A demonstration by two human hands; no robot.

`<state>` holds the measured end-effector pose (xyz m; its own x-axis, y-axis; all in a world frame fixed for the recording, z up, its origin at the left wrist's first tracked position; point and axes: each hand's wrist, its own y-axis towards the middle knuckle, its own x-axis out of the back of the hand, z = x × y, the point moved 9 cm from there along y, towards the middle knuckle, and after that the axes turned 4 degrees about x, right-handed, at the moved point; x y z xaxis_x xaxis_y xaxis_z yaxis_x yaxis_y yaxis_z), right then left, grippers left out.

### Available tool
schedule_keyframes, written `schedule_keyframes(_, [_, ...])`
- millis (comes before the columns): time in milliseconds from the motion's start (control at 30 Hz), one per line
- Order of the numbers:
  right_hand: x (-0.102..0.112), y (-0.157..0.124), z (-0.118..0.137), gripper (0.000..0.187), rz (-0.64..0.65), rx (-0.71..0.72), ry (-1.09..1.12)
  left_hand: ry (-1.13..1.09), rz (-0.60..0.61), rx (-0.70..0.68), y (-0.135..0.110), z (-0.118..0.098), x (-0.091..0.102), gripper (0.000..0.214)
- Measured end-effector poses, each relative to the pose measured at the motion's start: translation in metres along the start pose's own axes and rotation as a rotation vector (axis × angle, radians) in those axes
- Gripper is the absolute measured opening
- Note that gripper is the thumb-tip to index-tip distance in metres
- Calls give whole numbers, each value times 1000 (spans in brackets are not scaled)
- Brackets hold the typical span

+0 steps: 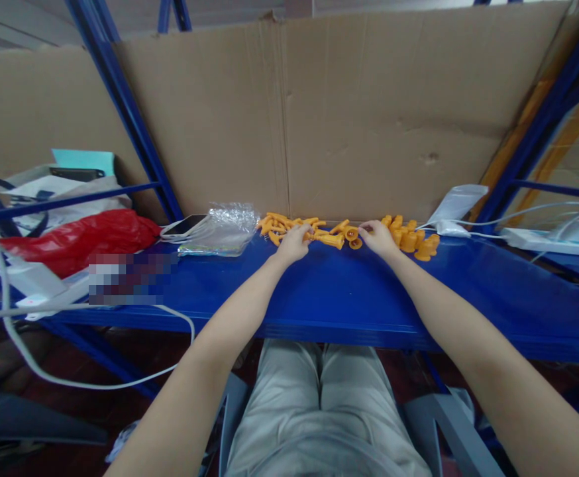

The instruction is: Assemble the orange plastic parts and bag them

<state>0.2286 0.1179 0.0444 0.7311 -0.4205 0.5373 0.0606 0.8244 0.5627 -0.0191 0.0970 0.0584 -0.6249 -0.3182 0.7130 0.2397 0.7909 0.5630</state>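
Observation:
My left hand (294, 244) lies at the right side of a loose heap of orange plastic pieces (273, 228), its fingers curled together. What they pinch, if anything, is too small to make out. Between my hands an orange flared piece (333, 240) lies on its side. Beside it an orange round piece (355, 243) shows its hollow end. My right hand (377, 238) has its fingertips drawn together right by that round piece; any object inside them is hidden. To its right, several orange pieces stand upright in a cluster, one orange piece (426, 248) nearest the front.
A blue shelf table (339, 291) carries everything, with a cardboard wall (369, 119) behind. Left of the heap are a clear plastic bag (224, 232), a phone (190, 225) and a red bag (95, 238). A white cable (71, 381) loops off the front edge. Right stands a white pouch (456, 205).

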Motion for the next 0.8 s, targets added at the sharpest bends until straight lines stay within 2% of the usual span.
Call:
schedule_keyframes(133, [-14,-7,5,36,4,186,-180,54,32,-14,-1,-2,-2,24])
schedule_keyframes(267, [-29,-13,10,50,96,221,-230,96,75,-11,1,-1,-3,29])
schedule_keyframes(433, [-31,-16,13,50,143,239,-241,166,166,-78,9,-3,-9,34])
schedule_keyframes(633, [-36,-16,11,45,148,371,-223,253,396,-243,25,-18,-34,25])
schedule_keyframes(800, [-38,-19,16,42,151,439,-219,346,428,-258,49,-31,-42,24])
